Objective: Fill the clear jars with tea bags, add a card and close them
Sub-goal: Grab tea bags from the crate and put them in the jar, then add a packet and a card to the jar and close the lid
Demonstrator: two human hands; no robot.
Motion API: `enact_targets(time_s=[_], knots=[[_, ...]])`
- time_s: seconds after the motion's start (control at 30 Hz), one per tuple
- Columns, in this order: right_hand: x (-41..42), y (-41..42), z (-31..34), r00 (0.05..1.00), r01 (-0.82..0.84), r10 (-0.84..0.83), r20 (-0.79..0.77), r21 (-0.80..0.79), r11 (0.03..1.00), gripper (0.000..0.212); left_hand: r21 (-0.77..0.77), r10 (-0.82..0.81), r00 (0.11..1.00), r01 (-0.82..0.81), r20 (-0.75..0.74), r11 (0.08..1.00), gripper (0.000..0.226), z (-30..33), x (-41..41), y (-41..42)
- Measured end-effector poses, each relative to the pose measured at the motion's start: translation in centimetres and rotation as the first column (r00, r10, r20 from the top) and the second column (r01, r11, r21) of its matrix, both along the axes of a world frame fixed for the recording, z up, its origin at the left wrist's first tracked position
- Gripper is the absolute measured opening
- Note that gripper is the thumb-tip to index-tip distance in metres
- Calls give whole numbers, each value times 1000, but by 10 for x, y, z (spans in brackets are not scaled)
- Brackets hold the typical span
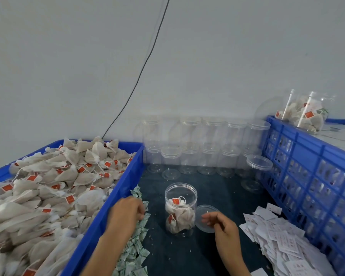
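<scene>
A: How will the jar [180,208] handle?

B: Light, I'd judge. It is thin clear plastic, part full of tea bags [179,216], open at the top. It stands upright on the dark mat [187,253], between the two hands. The wall looks smooth and may slip or flex, so take it round the middle with a gentle hold.

A: And the lid [206,218]?

B: A flat clear disc, just beside the jar and right at the fingertips of the right hand [217,222]. The fingers are loosely curled over its near edge; whether they pinch it I cannot tell. Best taken by the rim.

A: The left hand [127,210]?

B: Curled down into the heap of small green-printed packets [135,253] along the blue bin [108,214]. It seems to be picking at them, but any pinch is hidden.

A: The cards [275,238]?

B: Thin paper slips, loose and overlapping, just beyond the right wrist. They will slide; lift one by an edge.

A: The room?

B: Soft tea bags heaped in the bin [48,186] outside the left hand, empty jars [199,148] stacked ahead against the grey wall [68,56], a blue crate [307,166] outside the right.
</scene>
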State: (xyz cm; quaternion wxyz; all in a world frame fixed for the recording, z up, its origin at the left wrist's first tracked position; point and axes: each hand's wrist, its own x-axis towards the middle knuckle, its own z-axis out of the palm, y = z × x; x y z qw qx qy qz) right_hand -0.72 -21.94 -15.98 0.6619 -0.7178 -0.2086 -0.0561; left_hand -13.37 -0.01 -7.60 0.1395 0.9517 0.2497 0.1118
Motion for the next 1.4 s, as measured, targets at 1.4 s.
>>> enact_targets(time_s=[1.4], knots=[[27, -63, 47, 911, 412, -383, 151, -340, 845, 41, -546, 155, 761, 293, 630, 785, 36, -4, 45, -59]])
